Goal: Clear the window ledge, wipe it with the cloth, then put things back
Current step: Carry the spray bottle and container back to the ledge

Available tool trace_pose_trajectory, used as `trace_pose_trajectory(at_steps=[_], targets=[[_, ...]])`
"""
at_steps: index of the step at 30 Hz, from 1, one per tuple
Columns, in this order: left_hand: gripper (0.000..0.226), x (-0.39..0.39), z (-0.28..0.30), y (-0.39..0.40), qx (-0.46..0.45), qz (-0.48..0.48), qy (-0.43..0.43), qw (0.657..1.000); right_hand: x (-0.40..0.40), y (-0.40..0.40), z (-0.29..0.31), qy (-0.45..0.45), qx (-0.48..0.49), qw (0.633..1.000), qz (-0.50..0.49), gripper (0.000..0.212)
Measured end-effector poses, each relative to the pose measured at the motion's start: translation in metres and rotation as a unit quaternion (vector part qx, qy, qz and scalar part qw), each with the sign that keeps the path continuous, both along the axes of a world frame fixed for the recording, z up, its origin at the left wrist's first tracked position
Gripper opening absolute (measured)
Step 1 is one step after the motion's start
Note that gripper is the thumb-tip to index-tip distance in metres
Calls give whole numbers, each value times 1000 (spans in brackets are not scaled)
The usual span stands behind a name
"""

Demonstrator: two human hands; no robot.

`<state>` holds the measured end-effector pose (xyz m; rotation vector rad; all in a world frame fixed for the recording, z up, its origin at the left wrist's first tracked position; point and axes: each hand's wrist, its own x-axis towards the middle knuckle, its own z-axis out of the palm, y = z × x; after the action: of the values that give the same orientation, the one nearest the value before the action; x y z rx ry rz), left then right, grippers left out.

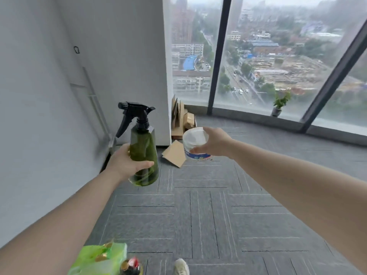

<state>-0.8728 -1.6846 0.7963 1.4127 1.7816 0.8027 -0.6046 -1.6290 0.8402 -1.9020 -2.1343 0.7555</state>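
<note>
**Both hands full, and the ledge is far ahead on the right**

The left hand [127, 165] holds a green spray bottle [144, 155] upright. Its fingers are wrapped around the lower body of the bottle, the thumb across the front, and the black trigger head points to the left. The right hand [213, 142] holds a white tub [195, 143] with a blue label. Its fingers are curled over the far side and the thumb presses the near wall, so the tub is tilted and its lid faces a little toward the camera.

Both things are in the air, above the grey carpet floor [198, 215], and they are well apart from the window ledge [248, 116]. The ledge runs along the bottom of the glass, from the white pillar toward the right. It lies ahead of both hands and more to the right, so the right hand with the tub is the nearer one. A small potted plant [280, 104] stands on the ledge, farther right.

No cloth is visible, so I cannot tell if the wiping is done. If these two things are going back, the tub can probably reach the ledge first. The bottle's long axis is vertical, so it only needs lowering onto its base.

Some cardboard pieces [180, 124] lean by the pillar, and a green packet [99, 259] is at the bottom edge.
</note>
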Motion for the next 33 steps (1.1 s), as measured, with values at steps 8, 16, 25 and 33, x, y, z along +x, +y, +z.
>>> trace_pose_trajectory(at_steps=[8, 16, 25, 33], targets=[[68, 129, -13, 272, -18, -121, -79, 989, 132, 183, -4, -39, -4, 993, -114, 93], [61, 249, -7, 484, -14, -163, -93, 982, 247, 377, 3, -46, -5, 984, -171, 85], [67, 366, -25, 708, -25, -128, -91, 987, 370, 639, -16, -2, -5, 986, -169, 86], [68, 445, -38, 916, -43, -109, -64, 991, 444, 847, -35, 4, -52, 986, -155, 92]])
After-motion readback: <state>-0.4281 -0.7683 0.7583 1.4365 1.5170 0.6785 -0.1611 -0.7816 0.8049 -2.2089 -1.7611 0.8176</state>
